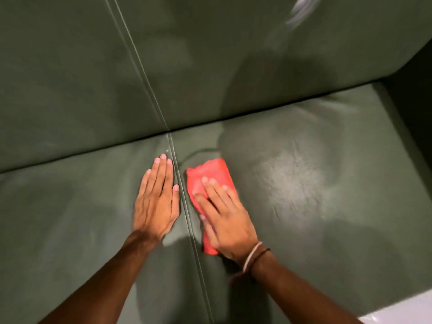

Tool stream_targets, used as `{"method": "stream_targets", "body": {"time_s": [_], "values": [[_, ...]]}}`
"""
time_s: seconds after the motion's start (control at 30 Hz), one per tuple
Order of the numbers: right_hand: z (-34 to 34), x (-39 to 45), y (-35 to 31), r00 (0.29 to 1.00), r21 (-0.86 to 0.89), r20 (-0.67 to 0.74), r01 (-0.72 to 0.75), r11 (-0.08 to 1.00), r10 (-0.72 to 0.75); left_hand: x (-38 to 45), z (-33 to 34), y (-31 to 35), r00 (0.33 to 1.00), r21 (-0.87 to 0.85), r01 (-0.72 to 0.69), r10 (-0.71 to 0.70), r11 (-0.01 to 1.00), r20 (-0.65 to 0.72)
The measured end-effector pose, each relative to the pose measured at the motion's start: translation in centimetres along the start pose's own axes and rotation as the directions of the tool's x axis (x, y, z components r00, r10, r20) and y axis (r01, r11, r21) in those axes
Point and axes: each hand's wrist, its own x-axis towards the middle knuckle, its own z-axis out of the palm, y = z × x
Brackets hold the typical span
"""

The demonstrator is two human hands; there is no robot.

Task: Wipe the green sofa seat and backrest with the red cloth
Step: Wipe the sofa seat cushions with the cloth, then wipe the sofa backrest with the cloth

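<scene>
The green sofa seat (315, 183) fills the lower half of the head view, and the green backrest (210, 66) rises above it. A folded red cloth (211, 174) lies flat on the right seat cushion, just right of the stitched seam (187, 218). My right hand (224, 218) presses flat on top of the cloth, covering its near half. My left hand (156, 202) rests flat on the left cushion with fingers together, touching the seam and holding nothing.
A dark armrest (411, 90) closes the sofa at the right. A pale floor or ledge (402, 312) shows at the bottom right corner. A blurred white object (301, 10) sits at the top of the backrest.
</scene>
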Motion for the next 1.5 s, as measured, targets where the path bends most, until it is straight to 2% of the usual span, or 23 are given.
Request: {"method": "stream_targets", "body": {"time_s": [0.07,0.17,0.2,0.3,0.37,0.47,0.53,0.57,0.67,0.73,0.77,0.87,0.93,0.97,1.03,1.07,1.1,1.17,1.2,1.27,1.3,1.37,1.5], "values": [[-0.8,0.3,3.7,0.998,0.003,-0.051,-0.027,1.0,0.027,-0.8,-0.3,-0.7,0.999,0.0,0.033,-0.033,0.999,-0.014],[-2.9,4.3,6.8,0.868,0.122,-0.205,-0.435,0.892,0.452,-2.5,-0.8,-3.5,0.982,0.001,0.189,-0.189,0.982,-0.015],[-3.0,6.5,5.9,0.841,0.168,-0.201,-0.476,0.863,0.503,-3.1,-1.0,-4.7,0.973,-0.008,0.23,-0.23,0.973,-0.02],[-1.0,12.4,-0.6,0.883,0.216,-0.129,-0.418,0.882,0.45,-4.7,-1.3,-7.7,0.967,-0.053,0.254,-0.255,0.966,-0.012],[0.5,13.4,-3.9,0.93,0.113,-0.121,-0.335,0.935,0.348,-5.6,-1.3,-8.6,0.972,-0.054,0.233,-0.234,0.971,-0.011],[1.5,10.5,-4.6,0.99,-0.068,0.072,0.124,0.99,-0.119,-6.2,-0.9,-9.2,0.971,-0.022,0.236,-0.237,0.971,-0.02],[1.0,7.5,-2.5,0.895,-0.111,0.212,0.421,0.9,-0.393,-6.2,-0.5,-9.2,0.974,0.003,0.224,-0.224,0.975,-0.034],[0.6,6.6,-0.8,0.876,-0.137,0.224,0.463,0.876,-0.428,-6.1,-0.5,-8.9,0.98,0.01,0.199,-0.199,0.98,-0.03],[-1.4,5.7,4.3,0.99,-0.166,0.037,0.144,0.976,-0.14,-4.8,-0.1,-6.6,0.998,0.014,0.065,-0.065,0.998,-0.012],[-1.8,4.4,5.5,0.994,-0.14,-0.039,-0.109,0.984,0.104,-3.1,0.1,-4.4,1.0,0.01,0.0,0.001,1.0,-0.029],[-1.4,2.6,5.2,0.991,-0.12,-0.046,-0.133,0.984,0.128,-2.1,0.2,-3.1,0.999,0.0,-0.031,0.031,1.0,-0.034],[0.2,-6.0,4.6,0.998,-0.09,0.023,0.054,0.995,-0.052,0.7,0.2,0.4,0.989,-0.042,-0.146,0.145,0.988,-0.032],[0.2,-9.5,6.7,0.994,-0.065,-0.063,0.08,0.995,-0.084,2.8,-0.6,2.8,0.973,-0.024,-0.225,0.223,0.974,-0.065],[0.0,-9.6,7.6,0.989,-0.015,-0.147,0.004,1.0,-0.006,3.8,-1.4,3.7,0.962,-0.006,-0.256,0.254,0.967,-0.096],[-0.6,-6.9,8.9,0.883,0.29,-0.285,-0.291,0.912,0.372,7.1,-4.3,5.7,0.932,0.03,-0.314,0.315,0.949,-0.179],[-1.7,-4.1,9.3,0.756,0.485,-0.309,-0.397,0.779,0.577,9.0,-6.2,6.5,0.91,0.059,-0.336,0.341,0.94,-0.235],[-3.3,-0.6,9.7,0.567,0.695,-0.299,-0.421,0.583,0.767,11.2,-8.4,7.3,0.886,0.105,-0.35,0.365,0.931,-0.287],[-7.7,6.9,11.4,0.189,0.974,-0.163,-0.127,0.188,0.968,15.9,-13.0,8.2,0.83,0.223,-0.321,0.387,0.921,-0.402],[-10.3,10.6,12.1,0.107,0.995,-0.039,0.098,0.029,0.993,18.5,-15.5,8.3,0.79,0.275,-0.285,0.387,0.918,-0.475],[-13.5,16.8,11.6,0.119,0.93,0.156,0.316,-0.186,0.981,23.0,-20.4,7.6,0.71,0.351,-0.191,0.376,0.917,-0.595],[-13.8,18.9,10.3,0.123,0.942,0.172,0.269,-0.2,0.977,24.6,-22.3,7.0,0.687,0.373,-0.159,0.374,0.914,-0.623],[-13.9,21.5,8.3,-0.027,0.962,0.201,0.193,-0.192,0.979,26.5,-24.1,6.2,0.679,0.407,-0.142,0.388,0.902,-0.624],[-15.3,23.2,6.3,-0.084,0.979,0.172,0.122,-0.161,0.982,26.7,-22.7,5.9,0.644,0.449,-0.111,0.409,0.886,-0.647]]}}
